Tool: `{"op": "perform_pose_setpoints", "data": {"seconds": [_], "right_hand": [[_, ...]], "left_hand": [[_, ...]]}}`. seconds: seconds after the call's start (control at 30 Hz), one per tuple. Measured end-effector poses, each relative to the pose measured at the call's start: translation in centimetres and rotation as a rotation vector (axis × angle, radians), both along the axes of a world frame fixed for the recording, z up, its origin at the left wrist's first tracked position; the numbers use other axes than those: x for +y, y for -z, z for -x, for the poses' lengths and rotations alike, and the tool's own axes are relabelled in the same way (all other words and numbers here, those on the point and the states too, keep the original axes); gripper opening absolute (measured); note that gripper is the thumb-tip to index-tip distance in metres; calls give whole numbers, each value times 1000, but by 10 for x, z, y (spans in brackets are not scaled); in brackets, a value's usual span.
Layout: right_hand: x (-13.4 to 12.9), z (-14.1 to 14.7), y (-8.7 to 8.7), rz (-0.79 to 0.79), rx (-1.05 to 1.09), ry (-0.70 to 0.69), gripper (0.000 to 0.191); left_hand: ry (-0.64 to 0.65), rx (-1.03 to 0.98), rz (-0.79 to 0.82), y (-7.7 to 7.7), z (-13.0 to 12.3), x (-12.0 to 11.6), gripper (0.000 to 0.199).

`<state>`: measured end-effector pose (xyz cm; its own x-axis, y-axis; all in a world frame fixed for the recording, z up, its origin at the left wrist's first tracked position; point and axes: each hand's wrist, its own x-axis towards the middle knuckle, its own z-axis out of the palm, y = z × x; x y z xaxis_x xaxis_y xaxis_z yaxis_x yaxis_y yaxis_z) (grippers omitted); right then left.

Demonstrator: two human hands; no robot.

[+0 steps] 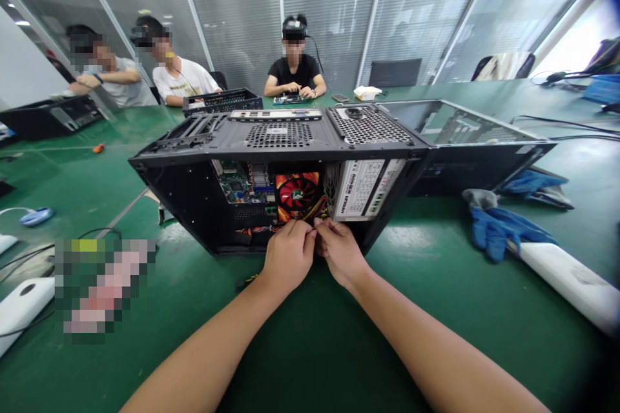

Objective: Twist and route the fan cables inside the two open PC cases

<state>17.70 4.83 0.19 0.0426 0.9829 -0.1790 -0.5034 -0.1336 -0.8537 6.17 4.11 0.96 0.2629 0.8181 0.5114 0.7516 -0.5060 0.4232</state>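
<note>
A black computer case [232, 135] lies in front of me with its open side facing me. Inside it are a green motherboard [236, 186], a red fan [297, 197] with an orange-red frame, and a power supply [365, 188] with a white label. Both hands meet at the lower edge of the opening, just below the fan and its cables. My left hand [289, 251] is closed, its fingertips pinched together. Close against it, my right hand [339, 248] is pinched too. Whatever lies between the fingers is too small and hidden to name.
Blue gloves [504, 226] and a white power strip [566, 277] lie at the right on the green table [194, 329]. Another open case [475, 161] stands behind right. Three people sit across the table. A blue mouse [36, 216] is at the left.
</note>
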Motion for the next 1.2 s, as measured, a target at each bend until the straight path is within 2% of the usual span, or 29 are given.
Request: {"op": "perform_pose_setpoints", "data": {"seconds": [0.17, 0.37, 0.6, 0.87, 1.0, 1.2], "right_hand": [[-1, 0, 0, 16, 21, 12, 34], [-1, -2, -1, 28, 38, -8, 26], [-1, -2, -1, 10, 21, -28, 36], [0, -2, 0, -5, -4, -31, 43], [0, -2, 1, -24, -14, -38, 43], [0, -2, 2, -24, -12, -18, 44]], "left_hand": [[-18, -188, 133, -1, -2, 2, 12], [-25, -309, 267, -2, -3, 4, 12], [32, -423, 374, -1, -2, 6, 15], [41, -420, 411, -4, -2, 7, 19], [53, -367, 341, -3, -2, 7, 16], [58, -84, 50, 5, 1, 2, 10]]}}
